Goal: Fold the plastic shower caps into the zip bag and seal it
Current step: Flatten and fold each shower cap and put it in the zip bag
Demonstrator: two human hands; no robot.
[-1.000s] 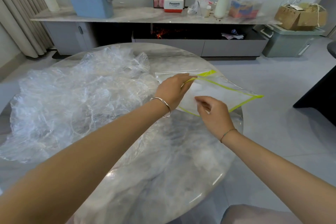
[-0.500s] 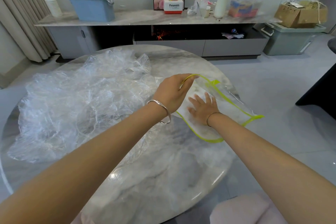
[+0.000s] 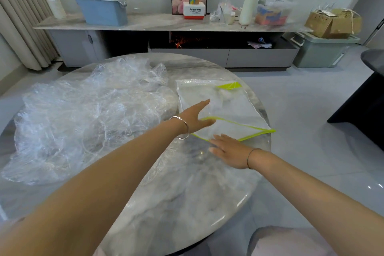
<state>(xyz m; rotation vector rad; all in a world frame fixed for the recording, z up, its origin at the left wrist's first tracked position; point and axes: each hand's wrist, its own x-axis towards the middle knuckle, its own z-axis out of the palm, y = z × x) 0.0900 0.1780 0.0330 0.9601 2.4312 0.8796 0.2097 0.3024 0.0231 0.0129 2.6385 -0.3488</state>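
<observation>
From my end the head view looks down on a round grey marble table (image 3: 187,203); the clear zip bag with lime-green edging (image 3: 234,110) lies flat on its far right part, one green corner reaching the table's rim; a white crumpled wad (image 3: 223,93) shows through the bag near its far end, and I cannot tell whether it is a cap; nor can I tell whether the zip strip is pressed closed. The left hand (image 3: 194,118) is spread open, fingers straight and together, laid on the bag's left side with the thumb by the near green edge; it grips nothing. The right hand (image 3: 228,151) is likewise open, palm down, fingers straight and pointing left; it sits over the bare tabletop just beside the bag's near edge, and I cannot tell whether it touches the bag. The heap of crumpled clear plastic shower caps (image 3: 89,114) covers the left half of the table; its right fringe lies just beside the bag and the left wrist. A silver bangle (image 3: 182,129) rings the left wrist; a thin dark cord bracelet (image 3: 250,158) rings the right. Behind the table a long low grey sideboard (image 3: 145,25) runs along the wall; on it stand a blue plastic bin with a white lid (image 3: 101,8) and a white and red box (image 3: 194,11); a brown cardboard box (image 3: 332,24) sits on a grey-green crate (image 3: 320,54) at the right.
</observation>
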